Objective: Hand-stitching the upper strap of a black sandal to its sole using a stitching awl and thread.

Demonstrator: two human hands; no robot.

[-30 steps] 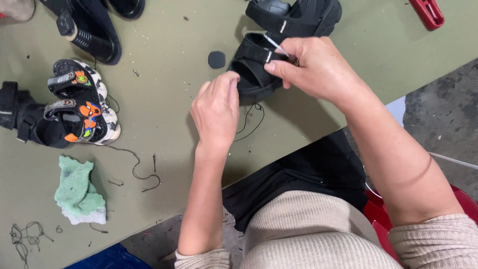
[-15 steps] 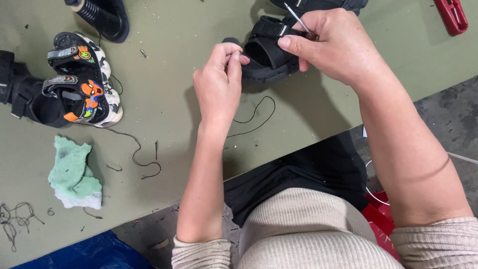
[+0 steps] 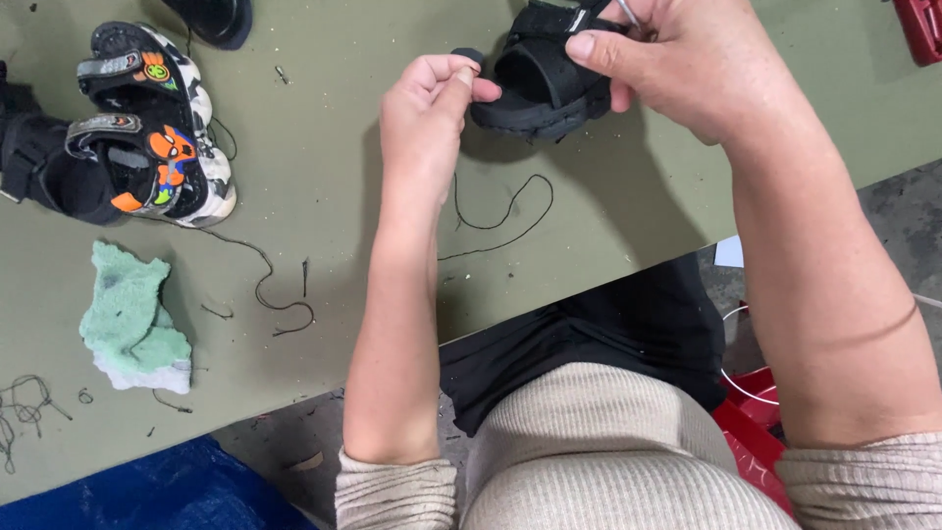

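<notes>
Up near the far edge of the counter (image 3: pixel 324 177), both hands work on one black sandal (image 3: pixel 545 83). The left hand (image 3: pixel 427 113) has its fingers curled together, thumb and forefinger pinched at the sandal's toe end, touching the sole's rim. The right hand (image 3: pixel 687 64) is clamped around the sandal's heel end, thumb laid across the top strap, and a thin metal tool (image 3: pixel 628 12) pokes up between its fingers; what kind of tool it is cannot be told. The sandal is tilted, its sole partly lifted off the olive-green counter, with the open foot bed facing the camera.

Just below the sandal a loose black thread (image 3: pixel 500 221) lies in a loop on the counter, between the two forearms. Further left a second, longer thread (image 3: pixel 265 285) curls past a few short clippings. A pair of small children's sandals (image 3: pixel 147 128), black and white with orange and green patches, rests on its side well apart from the hands, near the left edge. Above them the tip of another dark shoe (image 3: pixel 216 20) shows at the top border. A crumpled green sponge (image 3: pixel 132 319) lies nearer the counter's front edge, and a tangle of thread scraps (image 3: pixel 25 402) sits at the far left. A red object (image 3: pixel 922 29) is cut off at the top right corner. Below the counter are a blue sheet (image 3: pixel 167 491) and a red bin (image 3: pixel 756 432) beside the person's lap.
</notes>
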